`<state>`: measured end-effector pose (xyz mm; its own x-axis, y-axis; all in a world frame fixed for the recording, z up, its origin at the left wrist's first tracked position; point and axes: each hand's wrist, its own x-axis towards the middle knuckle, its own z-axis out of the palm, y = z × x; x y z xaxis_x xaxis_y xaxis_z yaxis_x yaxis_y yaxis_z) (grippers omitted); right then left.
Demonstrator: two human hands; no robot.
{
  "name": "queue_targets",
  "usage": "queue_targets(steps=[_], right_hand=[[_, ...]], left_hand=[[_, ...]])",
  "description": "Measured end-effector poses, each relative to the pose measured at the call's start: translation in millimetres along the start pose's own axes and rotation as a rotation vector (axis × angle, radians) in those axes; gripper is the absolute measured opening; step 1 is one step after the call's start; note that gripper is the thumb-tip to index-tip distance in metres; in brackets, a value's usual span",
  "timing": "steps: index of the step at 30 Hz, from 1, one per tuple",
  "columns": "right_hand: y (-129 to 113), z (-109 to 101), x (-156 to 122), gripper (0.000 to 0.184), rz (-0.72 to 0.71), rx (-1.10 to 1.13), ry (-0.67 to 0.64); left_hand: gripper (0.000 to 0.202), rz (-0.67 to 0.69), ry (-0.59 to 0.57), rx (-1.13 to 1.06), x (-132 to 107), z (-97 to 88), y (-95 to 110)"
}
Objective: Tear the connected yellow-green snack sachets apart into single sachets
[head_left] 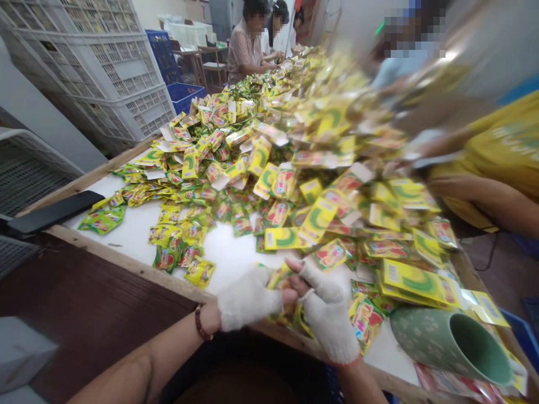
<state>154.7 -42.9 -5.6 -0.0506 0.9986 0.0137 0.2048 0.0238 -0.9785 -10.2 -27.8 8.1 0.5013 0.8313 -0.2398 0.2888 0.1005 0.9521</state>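
My left hand (251, 297) and my right hand (330, 308) meet over the near edge of the table, both in white fingerless gloves. A small yellow packet (279, 276), partly hidden and blurred, sits between their bare fingertips. Fingers of both hands are curled in and pressed against it. Beneath the right hand lie more packets, mostly covered. Beside the right wrist is a green and yellow snack packet (366, 324) with a red fruit picture. To the left of my hands, a small yellow packet (200, 272) rests on the white tabletop (225, 249).
A large heap of yellow cartons and packets (269, 163) covers the table. A green cup (452, 342) lies on its side at right, near stacked yellow cartons (416, 283). A dark phone-like slab (56, 212) rests on the left rim. White crates (113, 67) stand beyond; co-workers sit around.
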Motion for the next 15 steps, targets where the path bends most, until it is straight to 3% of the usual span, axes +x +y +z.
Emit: queue_targets(steps=[3, 6, 8, 11, 15], right_hand=[[2.1, -27.0, 1.4, 0.035, 0.075, -0.042, 0.056], [8.3, -54.9, 3.4, 0.033, 0.077, -0.174, 0.127], [11.3, -62.1, 5.4, 0.029, 0.017, -0.251, 0.177], [9.1, -52.1, 8.7, 0.026, -0.067, -0.24, 0.182], [-2.9, -21.4, 13.3, 0.021, -0.127, -0.286, 0.084]], left_hand=[[0.027, 0.011, 0.182, 0.342, 5.6, -18.9, 2.1], [0.021, -0.061, 0.424, 0.775, 20.4, -53.8, -8.6], [0.016, -0.122, 0.495, 0.857, 34.3, -76.7, -20.7], [0.02, -0.191, 0.545, 0.895, 52.6, -100.1, -36.4], [0.02, -0.17, 0.509, 0.879, 56.2, -110.4, -42.1]])
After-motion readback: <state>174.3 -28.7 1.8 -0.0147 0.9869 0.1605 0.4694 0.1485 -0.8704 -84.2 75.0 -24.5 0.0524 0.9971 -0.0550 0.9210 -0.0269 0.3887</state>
